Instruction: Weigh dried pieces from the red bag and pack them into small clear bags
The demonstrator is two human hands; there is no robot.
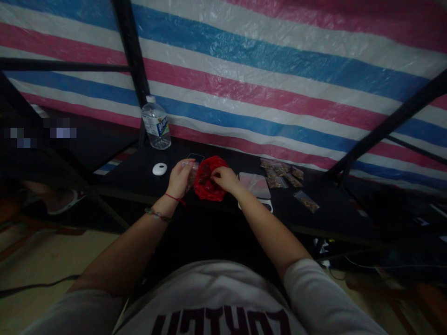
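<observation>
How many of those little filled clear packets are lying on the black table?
About 6 small filled packets: roughly five clustered right of the red bag, below the striped tarp, and one apart nearer the table's front edge. They overlap, so the count is uncertain. The left hand holds another clear bag.

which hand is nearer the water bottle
Left. The left hand is raised at the red bag's left edge, just below and right of the water bottle. The right hand is on the bag's far side, farther from the bottle.
</observation>
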